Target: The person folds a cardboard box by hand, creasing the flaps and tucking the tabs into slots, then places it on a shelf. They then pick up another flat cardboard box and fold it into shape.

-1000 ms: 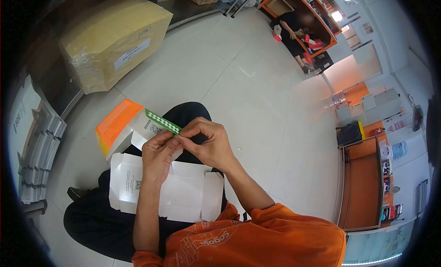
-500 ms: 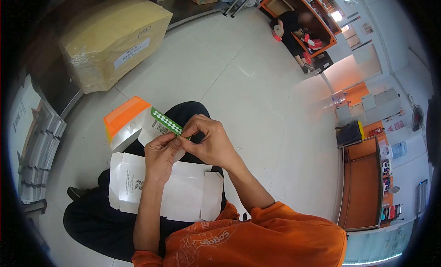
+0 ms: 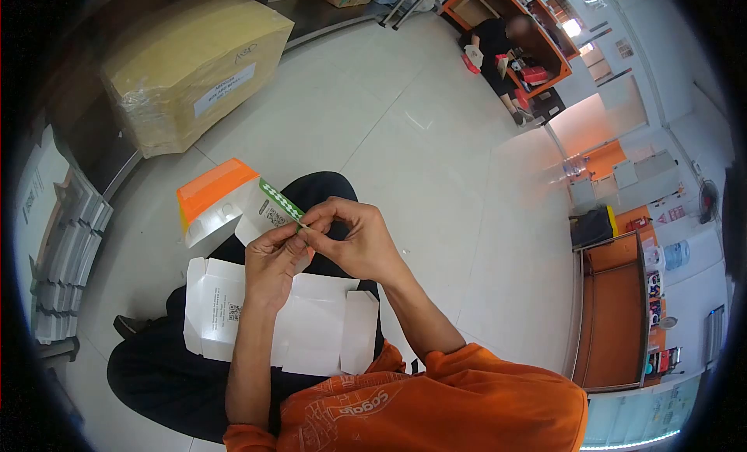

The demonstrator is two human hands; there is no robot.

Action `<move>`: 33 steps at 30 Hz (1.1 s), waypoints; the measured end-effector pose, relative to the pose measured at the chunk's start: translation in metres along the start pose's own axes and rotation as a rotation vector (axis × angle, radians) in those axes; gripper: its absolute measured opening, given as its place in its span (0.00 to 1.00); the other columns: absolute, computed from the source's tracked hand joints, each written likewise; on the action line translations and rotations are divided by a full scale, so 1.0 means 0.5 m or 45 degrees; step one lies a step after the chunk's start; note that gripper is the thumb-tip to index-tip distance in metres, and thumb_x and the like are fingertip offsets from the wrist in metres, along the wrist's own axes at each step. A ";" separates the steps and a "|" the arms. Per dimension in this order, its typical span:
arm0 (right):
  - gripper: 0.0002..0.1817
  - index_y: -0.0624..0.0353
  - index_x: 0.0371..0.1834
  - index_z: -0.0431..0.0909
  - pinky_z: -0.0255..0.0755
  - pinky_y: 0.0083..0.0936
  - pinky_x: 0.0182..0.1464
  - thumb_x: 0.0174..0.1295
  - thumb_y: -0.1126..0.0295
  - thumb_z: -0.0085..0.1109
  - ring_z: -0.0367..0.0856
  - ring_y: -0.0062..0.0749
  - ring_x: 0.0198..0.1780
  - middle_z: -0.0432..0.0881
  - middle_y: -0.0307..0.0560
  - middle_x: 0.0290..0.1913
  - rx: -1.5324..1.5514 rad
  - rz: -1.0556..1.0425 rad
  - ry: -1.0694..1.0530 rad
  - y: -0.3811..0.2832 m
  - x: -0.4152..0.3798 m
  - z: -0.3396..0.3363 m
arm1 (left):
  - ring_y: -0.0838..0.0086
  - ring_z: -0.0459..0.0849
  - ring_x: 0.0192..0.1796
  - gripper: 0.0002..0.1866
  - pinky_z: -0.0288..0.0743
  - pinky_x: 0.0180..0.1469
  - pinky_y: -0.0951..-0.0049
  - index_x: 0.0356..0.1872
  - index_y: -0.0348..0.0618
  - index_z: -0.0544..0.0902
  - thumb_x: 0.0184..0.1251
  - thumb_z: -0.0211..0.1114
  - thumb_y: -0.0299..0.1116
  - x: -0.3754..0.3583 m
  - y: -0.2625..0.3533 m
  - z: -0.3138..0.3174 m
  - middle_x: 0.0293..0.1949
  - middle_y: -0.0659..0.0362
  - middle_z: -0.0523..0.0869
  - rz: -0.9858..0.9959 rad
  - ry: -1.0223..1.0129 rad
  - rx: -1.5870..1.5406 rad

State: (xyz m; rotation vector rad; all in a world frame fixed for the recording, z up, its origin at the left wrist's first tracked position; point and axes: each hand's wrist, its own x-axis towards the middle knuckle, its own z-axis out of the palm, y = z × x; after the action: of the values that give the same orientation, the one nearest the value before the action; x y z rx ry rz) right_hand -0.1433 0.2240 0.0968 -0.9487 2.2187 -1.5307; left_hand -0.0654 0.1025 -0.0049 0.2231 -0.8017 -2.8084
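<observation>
Both my hands pinch the edge of a partly folded card box (image 3: 208, 215) with orange, white and green panels, held above my lap. My left hand (image 3: 271, 267) is closed, its thumb and fingers on the box's near corner. Just to its right, my right hand (image 3: 350, 236) is closed too, pinching the end of the green checked flap (image 3: 282, 201). Fingers hide the exact spot where they meet. Beneath my left wrist, an unfolded white box blank (image 3: 315, 316) with a printed code lies across my crossed legs.
A large taped carton (image 3: 198, 71) stands on the floor at upper left. Flat white box blanks (image 3: 66, 250) are stacked at far left. Another person (image 3: 492, 51) sits by orange shelving (image 3: 554, 40) at the back. A metal-framed orange table (image 3: 611, 312) is on the right.
The printed box has tilted slightly, its orange panel shifting a little up and right. My hands keep their pinch at nearly the same place. The person at the back has moved their arms.
</observation>
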 end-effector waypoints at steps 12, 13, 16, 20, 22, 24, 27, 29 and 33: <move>0.07 0.66 0.39 0.85 0.76 0.28 0.43 0.57 0.80 0.67 0.83 0.33 0.38 0.85 0.48 0.33 -0.100 -0.105 0.132 -0.011 -0.014 0.011 | 0.74 0.86 0.45 0.10 0.84 0.49 0.76 0.48 0.37 0.84 0.67 0.65 0.21 0.005 0.002 -0.003 0.45 0.55 0.86 0.060 0.018 0.045; 0.07 0.66 0.39 0.85 0.76 0.28 0.43 0.57 0.80 0.67 0.83 0.33 0.38 0.85 0.48 0.33 -0.101 -0.106 0.128 -0.015 -0.013 0.011 | 0.74 0.86 0.45 0.11 0.85 0.49 0.75 0.49 0.34 0.83 0.67 0.66 0.21 0.005 0.002 -0.004 0.46 0.54 0.86 0.093 0.029 0.118; 0.08 0.65 0.39 0.84 0.76 0.27 0.43 0.56 0.80 0.67 0.82 0.34 0.37 0.84 0.48 0.32 -0.137 -0.114 0.157 -0.021 -0.010 0.015 | 0.74 0.86 0.45 0.12 0.84 0.49 0.75 0.51 0.34 0.83 0.67 0.65 0.21 0.005 0.002 0.009 0.47 0.55 0.86 0.088 0.053 0.091; 0.08 0.64 0.38 0.83 0.74 0.27 0.45 0.54 0.80 0.68 0.82 0.33 0.37 0.84 0.45 0.30 -0.132 -0.150 0.212 -0.013 -0.008 0.029 | 0.75 0.86 0.45 0.12 0.84 0.49 0.75 0.51 0.34 0.82 0.68 0.65 0.22 0.003 -0.001 0.010 0.47 0.55 0.86 0.069 0.048 -0.021; 0.08 0.63 0.37 0.83 0.74 0.28 0.45 0.54 0.79 0.68 0.81 0.33 0.37 0.84 0.45 0.30 -0.129 -0.183 0.210 -0.013 -0.005 0.029 | 0.74 0.86 0.46 0.13 0.84 0.49 0.75 0.52 0.34 0.82 0.67 0.65 0.21 0.003 0.000 0.010 0.46 0.55 0.86 0.015 0.076 -0.057; 0.07 0.64 0.35 0.83 0.73 0.29 0.45 0.53 0.79 0.69 0.81 0.34 0.37 0.84 0.45 0.29 -0.167 -0.158 0.148 -0.019 -0.002 0.024 | 0.74 0.86 0.46 0.13 0.84 0.49 0.75 0.51 0.34 0.82 0.67 0.65 0.21 0.001 -0.001 0.005 0.46 0.55 0.86 0.063 0.035 -0.076; 0.07 0.64 0.34 0.84 0.74 0.30 0.45 0.53 0.78 0.70 0.80 0.35 0.38 0.84 0.45 0.31 -0.191 -0.181 0.080 -0.018 0.001 0.016 | 0.74 0.86 0.45 0.12 0.84 0.49 0.75 0.51 0.33 0.82 0.67 0.65 0.21 0.005 0.001 -0.008 0.46 0.54 0.86 0.137 -0.045 -0.106; 0.07 0.65 0.33 0.84 0.74 0.30 0.45 0.53 0.77 0.71 0.80 0.36 0.38 0.84 0.47 0.33 -0.197 -0.283 0.111 -0.015 0.002 0.018 | 0.74 0.86 0.45 0.12 0.84 0.49 0.75 0.50 0.33 0.82 0.67 0.65 0.21 0.007 0.006 -0.010 0.46 0.54 0.86 0.164 -0.083 -0.113; 0.08 0.67 0.35 0.84 0.75 0.29 0.45 0.53 0.76 0.71 0.80 0.39 0.40 0.79 0.49 0.39 -0.269 -0.278 0.199 -0.006 -0.011 0.022 | 0.74 0.86 0.45 0.12 0.84 0.48 0.75 0.50 0.33 0.82 0.67 0.65 0.20 0.005 0.006 0.007 0.46 0.54 0.85 0.119 0.036 -0.025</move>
State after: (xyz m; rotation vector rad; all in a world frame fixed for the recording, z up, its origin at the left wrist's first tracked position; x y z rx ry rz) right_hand -0.1319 0.2189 0.0945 -1.2069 2.4968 -1.5283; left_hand -0.0681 0.1010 -0.0006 0.2156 -0.7580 -2.7183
